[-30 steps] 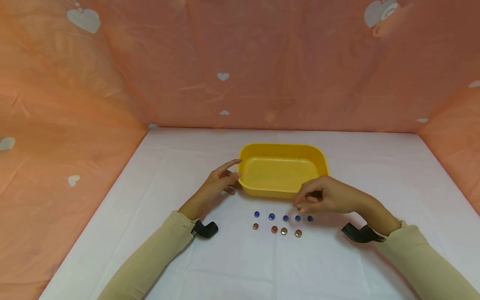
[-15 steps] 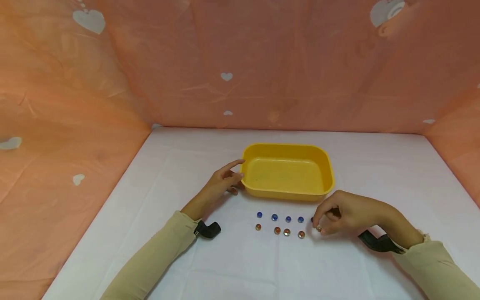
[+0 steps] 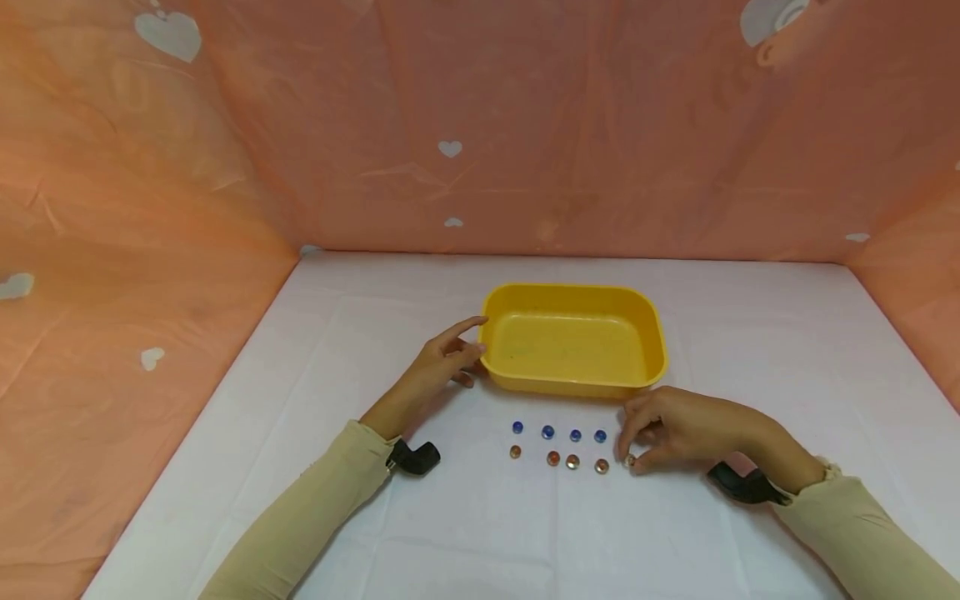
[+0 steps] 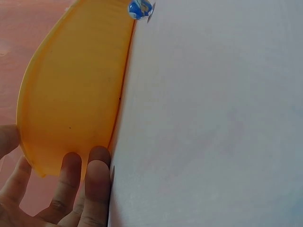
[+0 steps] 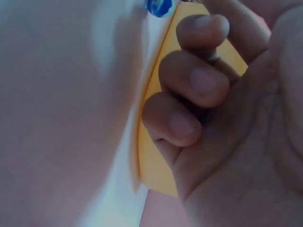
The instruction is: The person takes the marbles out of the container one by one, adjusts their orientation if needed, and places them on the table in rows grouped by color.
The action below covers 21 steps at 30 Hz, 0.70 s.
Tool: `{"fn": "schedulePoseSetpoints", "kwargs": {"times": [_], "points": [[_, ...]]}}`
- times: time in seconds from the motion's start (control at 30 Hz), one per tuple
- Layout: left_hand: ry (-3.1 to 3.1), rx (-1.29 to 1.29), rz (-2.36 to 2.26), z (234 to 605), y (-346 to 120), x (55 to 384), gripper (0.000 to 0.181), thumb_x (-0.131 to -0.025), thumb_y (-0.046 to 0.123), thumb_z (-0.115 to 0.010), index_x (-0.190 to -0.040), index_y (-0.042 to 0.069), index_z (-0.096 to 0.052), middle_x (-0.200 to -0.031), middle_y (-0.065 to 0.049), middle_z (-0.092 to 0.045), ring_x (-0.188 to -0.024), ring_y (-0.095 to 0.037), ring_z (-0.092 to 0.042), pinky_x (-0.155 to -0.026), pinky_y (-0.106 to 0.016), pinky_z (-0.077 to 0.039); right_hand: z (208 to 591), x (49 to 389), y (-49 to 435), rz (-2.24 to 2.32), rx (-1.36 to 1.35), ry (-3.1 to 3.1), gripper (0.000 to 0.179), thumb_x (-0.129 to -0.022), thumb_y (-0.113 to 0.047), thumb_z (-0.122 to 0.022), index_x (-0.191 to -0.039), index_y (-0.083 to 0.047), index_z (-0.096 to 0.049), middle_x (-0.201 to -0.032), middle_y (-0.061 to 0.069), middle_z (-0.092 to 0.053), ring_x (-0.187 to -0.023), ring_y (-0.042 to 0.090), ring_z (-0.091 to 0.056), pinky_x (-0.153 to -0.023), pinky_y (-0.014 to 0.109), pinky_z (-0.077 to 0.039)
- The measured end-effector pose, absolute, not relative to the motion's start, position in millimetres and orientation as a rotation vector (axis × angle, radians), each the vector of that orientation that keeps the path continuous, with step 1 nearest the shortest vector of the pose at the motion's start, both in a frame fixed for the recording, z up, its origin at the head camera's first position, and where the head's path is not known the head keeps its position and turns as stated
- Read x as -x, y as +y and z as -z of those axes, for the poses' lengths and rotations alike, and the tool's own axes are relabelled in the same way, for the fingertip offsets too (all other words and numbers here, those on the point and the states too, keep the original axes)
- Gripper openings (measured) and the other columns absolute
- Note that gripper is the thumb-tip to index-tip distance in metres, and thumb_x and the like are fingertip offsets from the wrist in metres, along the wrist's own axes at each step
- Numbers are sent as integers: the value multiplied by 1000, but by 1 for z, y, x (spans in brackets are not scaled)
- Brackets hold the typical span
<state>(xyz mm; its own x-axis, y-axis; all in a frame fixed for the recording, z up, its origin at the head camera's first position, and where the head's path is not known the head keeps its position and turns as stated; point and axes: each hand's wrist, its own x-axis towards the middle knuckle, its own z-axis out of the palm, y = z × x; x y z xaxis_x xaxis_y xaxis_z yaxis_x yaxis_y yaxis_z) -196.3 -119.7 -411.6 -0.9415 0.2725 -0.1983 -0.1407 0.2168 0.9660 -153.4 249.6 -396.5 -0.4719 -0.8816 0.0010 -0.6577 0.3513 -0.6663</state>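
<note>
My left hand point(image 3: 431, 367) rests its fairly straight fingers against the left end of a yellow plastic tray point(image 3: 570, 387); in the left wrist view, the fingertips point(image 4: 97, 177) touch its outer wall. Between thumb and index finger, my right hand point(image 3: 686, 425) pinches a small amber-clear marble point(image 3: 629, 460), low over the cloth at the right end of a row of amber and reddish marbles point(image 3: 573, 462). Behind that runs a row of blue marbles point(image 3: 575, 435), its right end hidden by my right hand. The right wrist view shows curled fingers point(image 5: 194, 78) and a blue marble point(image 5: 160, 7).
A white cloth point(image 3: 480, 533) covers the table. Orange fabric point(image 3: 510, 125) printed with pale hearts stands behind it and at both sides. Black wrist straps point(image 3: 414, 458) stick out at both cuffs. The tray's inside shows only its yellow floor.
My right hand, holding the marble, has moved right and toward me from beside the tray's front edge to the end of the amber row. The left hand stays at the tray.
</note>
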Motion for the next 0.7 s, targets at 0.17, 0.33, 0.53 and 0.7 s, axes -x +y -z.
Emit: {"fn": "schedulePoseSetpoints", "kwargs": {"times": [0.17, 0.33, 0.53, 0.7], "points": [[2132, -116, -1790, 415, -117, 197, 50, -100, 26, -60, -148, 32, -46, -109, -11, -59, -90, -19, -68, -73, -27, -58, 400, 151, 250, 844, 1288, 2269, 16, -83, -39, -78, -99, -36, -76, -82, -8, -54, -79, 2, -49, -65, 16, -44], [2138, -123, -1789, 415, -115, 197, 50, -100, 25, -60, -148, 31, -46, -108, -11, -59, -91, -20, -68, -73, -27, -58, 402, 151, 251, 827, 1283, 2279, 17, -82, -39, -79, -98, -37, -75, -82, -9, -53, -79, 0, -47, -65, 16, -43], [2152, -127, -1779, 414, -115, 197, 50, -100, 27, -61, -148, 32, -46, -110, -12, -60, -92, -21, -69, -75, -28, -59, 402, 151, 250, 784, 1258, 2308, 18, -82, -41, -79, -99, -38, -75, -82, -12, -51, -79, -1, -46, -66, 14, -42], [2148, -93, -1781, 414, -115, 197, 49, -100, 27, -61, -146, 35, -48, -111, -11, -59, -91, -19, -68, -75, -27, -59, 400, 151, 249, 762, 1246, 2322, 20, -82, -43, -79, -100, -39, -74, -83, -12, -52, -80, -1, -47, -67, 14, -42]]}}
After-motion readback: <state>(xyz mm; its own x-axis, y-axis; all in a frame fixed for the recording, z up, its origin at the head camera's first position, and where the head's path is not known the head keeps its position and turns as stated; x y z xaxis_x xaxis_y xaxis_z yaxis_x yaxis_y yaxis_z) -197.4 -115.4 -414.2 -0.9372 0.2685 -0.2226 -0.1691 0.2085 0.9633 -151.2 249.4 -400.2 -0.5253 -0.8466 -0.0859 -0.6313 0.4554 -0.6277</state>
